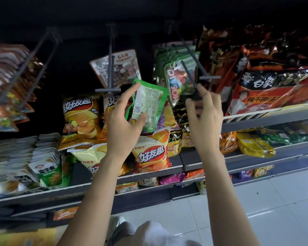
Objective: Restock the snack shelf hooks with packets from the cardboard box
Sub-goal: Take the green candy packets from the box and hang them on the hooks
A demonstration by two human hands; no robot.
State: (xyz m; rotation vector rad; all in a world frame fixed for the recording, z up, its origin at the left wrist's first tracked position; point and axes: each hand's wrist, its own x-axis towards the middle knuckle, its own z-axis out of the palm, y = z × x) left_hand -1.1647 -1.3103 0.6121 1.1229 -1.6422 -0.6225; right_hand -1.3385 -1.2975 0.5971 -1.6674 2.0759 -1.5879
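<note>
1. Dark shelving (267,119) fills the background, with chip bags (80,119) on it at 9 o'clock of the hands and red noodle packs (274,86) at 3 o'clock.
2. Grey hooks (110,68) jut out overhead; pale floor (274,201) lies open at 5 o'clock.
3. Left hand (123,125) pinches a green packet (148,105), just beside the hung green packets (180,79).
4. Right hand (205,118) curls around the hook tip (196,94).

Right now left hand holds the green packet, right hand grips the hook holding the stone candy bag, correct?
Not quite. The head view shows the left hand holding the green packet, but the right hand grips the hook carrying the green-edged packets, not the stone candy bag.
</note>
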